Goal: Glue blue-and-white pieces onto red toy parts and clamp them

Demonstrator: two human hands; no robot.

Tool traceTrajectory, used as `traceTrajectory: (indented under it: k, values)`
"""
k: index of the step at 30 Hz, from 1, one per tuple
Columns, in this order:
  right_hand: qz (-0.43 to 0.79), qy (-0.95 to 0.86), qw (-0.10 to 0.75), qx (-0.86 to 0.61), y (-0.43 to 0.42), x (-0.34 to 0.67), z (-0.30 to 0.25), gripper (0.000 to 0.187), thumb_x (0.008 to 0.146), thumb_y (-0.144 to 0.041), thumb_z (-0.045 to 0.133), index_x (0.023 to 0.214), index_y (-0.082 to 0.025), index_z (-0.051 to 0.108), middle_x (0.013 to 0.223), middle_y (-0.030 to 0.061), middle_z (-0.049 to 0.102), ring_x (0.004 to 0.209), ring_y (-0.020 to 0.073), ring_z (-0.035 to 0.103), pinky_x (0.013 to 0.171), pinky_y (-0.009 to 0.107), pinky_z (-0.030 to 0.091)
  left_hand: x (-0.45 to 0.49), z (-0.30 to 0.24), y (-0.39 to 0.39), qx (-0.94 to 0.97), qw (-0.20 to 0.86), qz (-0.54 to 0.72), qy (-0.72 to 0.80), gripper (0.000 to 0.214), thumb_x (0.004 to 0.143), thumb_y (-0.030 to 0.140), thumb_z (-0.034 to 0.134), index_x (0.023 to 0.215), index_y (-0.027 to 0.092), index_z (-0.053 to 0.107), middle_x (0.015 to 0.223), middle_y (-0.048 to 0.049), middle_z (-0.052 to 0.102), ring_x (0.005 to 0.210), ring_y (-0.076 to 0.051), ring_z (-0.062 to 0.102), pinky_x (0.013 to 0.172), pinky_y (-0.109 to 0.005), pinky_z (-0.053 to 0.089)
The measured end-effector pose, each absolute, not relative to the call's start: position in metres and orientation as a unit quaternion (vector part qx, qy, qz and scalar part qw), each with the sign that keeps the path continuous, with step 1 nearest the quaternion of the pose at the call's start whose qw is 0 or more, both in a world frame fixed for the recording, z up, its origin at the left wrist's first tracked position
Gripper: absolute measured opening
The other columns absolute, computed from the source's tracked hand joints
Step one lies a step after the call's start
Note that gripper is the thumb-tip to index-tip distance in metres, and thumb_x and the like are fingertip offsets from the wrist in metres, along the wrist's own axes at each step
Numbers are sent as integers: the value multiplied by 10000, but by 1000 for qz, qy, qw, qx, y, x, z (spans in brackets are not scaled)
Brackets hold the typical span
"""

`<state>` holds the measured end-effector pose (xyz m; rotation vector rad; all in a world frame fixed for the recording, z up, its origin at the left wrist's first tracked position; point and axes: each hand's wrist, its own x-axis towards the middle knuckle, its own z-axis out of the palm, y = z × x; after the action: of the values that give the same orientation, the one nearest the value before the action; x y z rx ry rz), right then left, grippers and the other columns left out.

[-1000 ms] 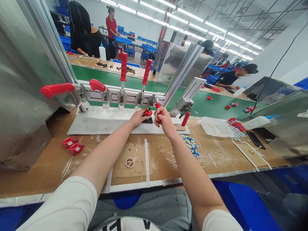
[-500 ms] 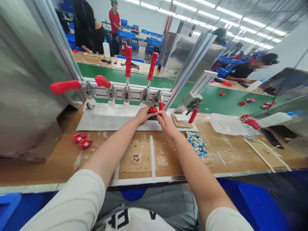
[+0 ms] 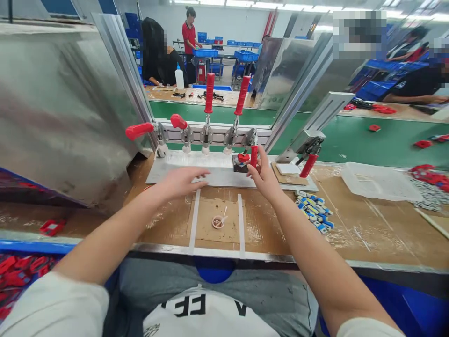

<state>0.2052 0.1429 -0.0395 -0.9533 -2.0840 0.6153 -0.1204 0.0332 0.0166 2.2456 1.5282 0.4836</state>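
Note:
My left hand hovers with fingers stretched out, holding nothing, above the front edge of the metal plate. At the lower end of a red toggle clamp handle, my right hand has its thumb and fingers around the grip. Beside that handle, a small red part sits in a black block on the plate, under the lowered clamp. Several other toggle clamps stand on the rail to the left, two with upright red handles.
Blue, white and yellow small pieces lie in a pile to the right, near a clear plastic tray. A little cup with a swab stands on cardboard in front. Red parts fill a blue bin at lower left. People work beyond the green belt.
My left hand has left the red part and moved left, its fingers opening. My right hand has shifted from the part to the clamp handle. The view has turned left.

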Motion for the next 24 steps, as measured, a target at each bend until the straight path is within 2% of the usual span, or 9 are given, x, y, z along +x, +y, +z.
traceTrajectory:
  k: [2, 4, 6, 8, 10, 12, 15, 19, 24]
  values:
    - [360, -722, 449, -385, 149, 196, -36, 727, 1000, -461, 617, 1607, -256, 275, 1113, 106, 726, 775, 243, 720, 775, 430, 609, -146, 21, 3, 768, 173, 186, 588, 374, 1008, 575, 593, 1302, 385, 724, 1137, 0, 796, 1028, -263, 741, 959, -407, 568]
    - [455, -647, 457, -407, 158, 186, -30, 641, 933, -427, 692, 1469, -232, 401, 896, 39, 685, 671, 230, 683, 699, 425, 620, -153, 16, -10, 743, 170, 209, 613, 335, 1004, 599, 588, 1219, 403, 754, 1085, 11, 799, 978, -264, 744, 920, -409, 576]
    - [494, -616, 434, -434, 166, 177, -23, 455, 922, -407, 677, 1290, -229, 479, 707, -41, 564, 527, 192, 599, 558, 375, 583, -141, 0, 0, 737, 190, 234, 605, 366, 1007, 605, 581, 1249, 385, 745, 1223, -3, 783, 1109, -278, 733, 1010, -421, 565]
    - [495, -608, 428, -450, 169, 171, -18, 341, 929, -405, 646, 1178, -241, 481, 645, -87, 475, 424, 146, 502, 438, 313, 501, -113, -22, 31, 746, 223, 247, 577, 505, 994, 598, 614, 1420, 332, 662, 1490, -48, 669, 1366, -308, 628, 1179, -436, 484]
    - [488, -611, 431, -451, 168, 169, -15, 318, 928, -419, 640, 1134, -250, 466, 635, -110, 436, 376, 114, 436, 374, 270, 424, -77, -43, 75, 748, 250, 234, 569, 784, 940, 585, 715, 1599, 227, 489, 1684, -133, 462, 1565, -355, 425, 1286, -458, 375]
    - [485, -620, 425, -447, 164, 169, -15, 323, 925, -435, 646, 1114, -253, 457, 633, -122, 420, 359, 99, 409, 353, 250, 386, -42, -56, 121, 735, 246, 243, 584, 925, 905, 556, 774, 1642, 138, 402, 1717, -204, 379, 1625, -391, 302, 1311, -480, 324]
    - [478, -631, 414, -449, 160, 171, -14, 312, 927, -439, 640, 1088, -255, 447, 624, -127, 420, 348, 96, 399, 346, 240, 358, -8, -63, 174, 726, 239, 277, 582, 831, 916, 543, 773, 1587, 150, 480, 1654, -188, 486, 1577, -381, 390, 1294, -471, 339]
    - [471, -630, 409, -462, 157, 170, -11, 322, 926, -452, 650, 1081, -264, 439, 615, -130, 418, 344, 93, 378, 348, 234, 327, 6, -67, 204, 730, 236, 295, 569, 608, 973, 546, 714, 1454, 185, 623, 1446, -135, 689, 1405, -350, 584, 1256, -456, 381]
    - [482, -603, 405, -490, 152, 167, 4, 308, 883, -438, 643, 1065, -261, 469, 593, -126, 396, 337, 86, 317, 334, 226, 241, 6, -79, 211, 731, 229, 309, 563, 548, 971, 564, 721, 1412, 247, 647, 1354, -85, 745, 1322, -330, 641, 1208, -437, 424]
